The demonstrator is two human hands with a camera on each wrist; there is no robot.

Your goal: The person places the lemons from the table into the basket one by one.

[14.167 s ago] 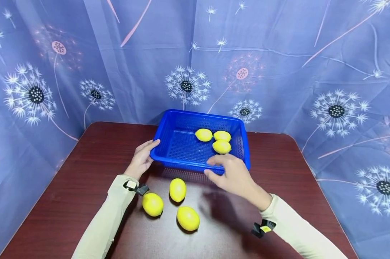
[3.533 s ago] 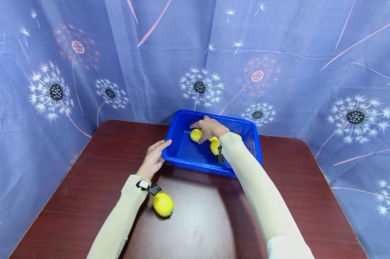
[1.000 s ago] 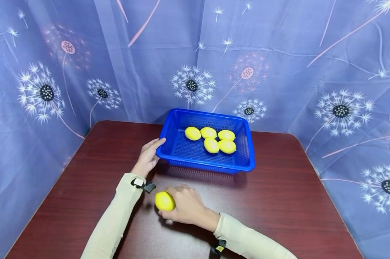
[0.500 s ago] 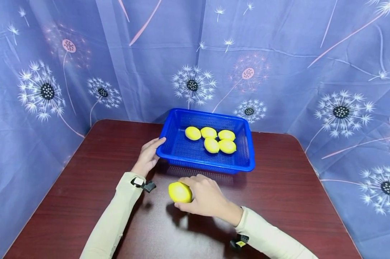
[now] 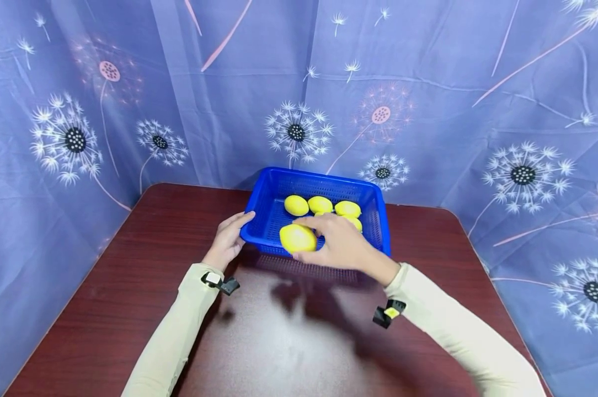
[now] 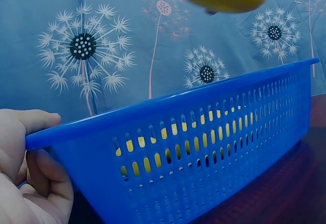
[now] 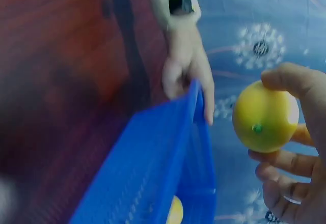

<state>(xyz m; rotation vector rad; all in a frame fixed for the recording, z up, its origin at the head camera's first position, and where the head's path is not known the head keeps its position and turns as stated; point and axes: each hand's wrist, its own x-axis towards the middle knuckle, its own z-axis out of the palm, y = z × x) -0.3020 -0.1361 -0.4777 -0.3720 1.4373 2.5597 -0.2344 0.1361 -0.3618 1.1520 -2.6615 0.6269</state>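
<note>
Lemon (image 5: 297, 238), yellow, one item: held in the right hand (image 5: 341, 246), thumb and fingers curled round it, lifted above the near rim of the blue basket (image 5: 380, 220). Long axis lies roughly level, running left to right across the basket's near wall. Stem end with a small green dot faces the right wrist camera (image 7: 257, 128).

Right hand: gripping the lemon, directly over the basket's near edge, the nearer of the two hands to the basket's interior.

Left hand (image 5: 227, 242): at the basket's near left corner, thumb over the rim and fingers curled beneath it (image 6: 30, 175), gripping the corner.

Blue basket: slotted plastic, rectangular, standing on the dark red bench (image 5: 130, 264) toward its far edge. The open floor of the basket lies just beyond and below the held lemon.

Lemons in the basket (image 5: 320, 204): three show in a row along the far wall; at least one more sits nearer, mostly hidden behind the right hand.

Backdrop behind the basket: blue dandelion-print cloth (image 5: 428, 110).
</note>
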